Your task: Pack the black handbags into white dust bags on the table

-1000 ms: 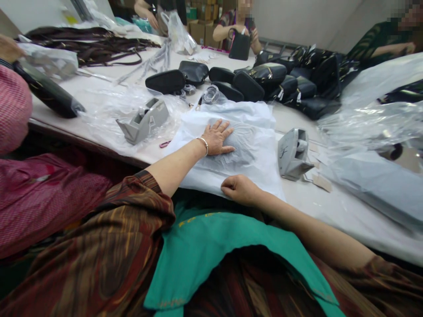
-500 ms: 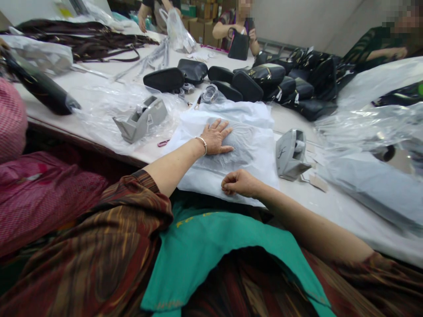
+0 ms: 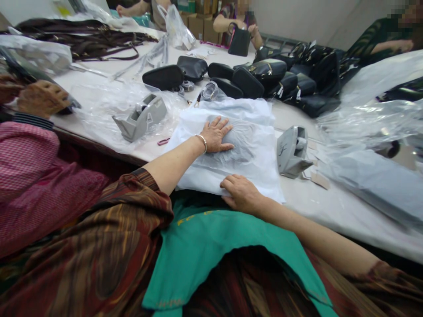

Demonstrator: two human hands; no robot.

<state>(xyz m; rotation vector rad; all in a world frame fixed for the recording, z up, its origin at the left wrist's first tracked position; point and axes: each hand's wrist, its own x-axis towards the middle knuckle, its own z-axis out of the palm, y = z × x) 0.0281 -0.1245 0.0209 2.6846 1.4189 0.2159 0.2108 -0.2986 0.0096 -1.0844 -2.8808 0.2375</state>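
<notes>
My left hand [image 3: 216, 135] lies flat with its fingers spread on a white bag [image 3: 264, 176] that has a dark object inside, showing through the thin material. At the near edge of that bag is my right hand [image 3: 243, 192], fingers curved and slightly apart over the edge; its thumb points toward the green apron [image 3: 231, 224]. A grey tape dispenser [image 3: 142, 118] stands left of the bag, and another tape dispenser [image 3: 293, 152] stands just right of it. Beyond the bag lies a wrapped strap coil [image 3: 210, 91].
Black handbags [image 3: 264, 72] are heaped across the table's middle. Dark straps [image 3: 86, 39] lie at the back left. Clear plastic [image 3: 380, 119] covers the right side. A co-worker's hand [image 3: 44, 97] is at the left by a black bag; other people stand across the table.
My right hand has loosened from a closed pinch, with its fingers spreading at the bag's near edge. My left hand stays in place. A co-worker's hands have appeared at the left.
</notes>
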